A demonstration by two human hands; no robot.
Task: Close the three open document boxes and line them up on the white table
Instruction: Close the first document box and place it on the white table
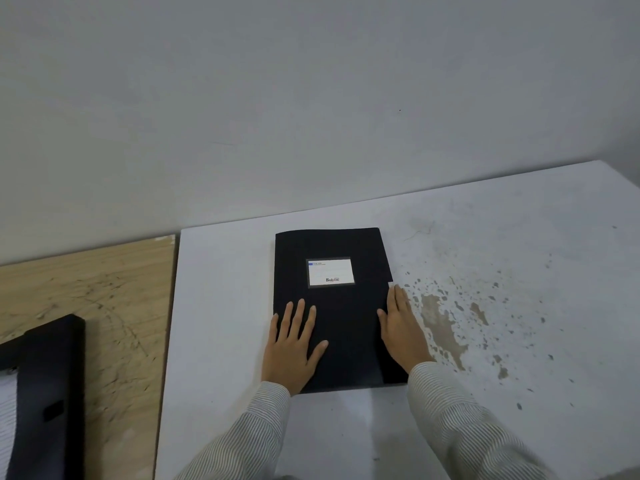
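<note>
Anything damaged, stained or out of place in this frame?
Yes. The white table is marred right of the closed box by brown blotches where its surface looks worn away. A second box lies open on the wooden surface at left, not on the white table.

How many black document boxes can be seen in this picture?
2: one closed black document box on the white table under both hands, one open black box at the left edge. Others may be outside view.

Single head view: looks forward and down, close over white table (pixel 221 306), wall behind.
</note>
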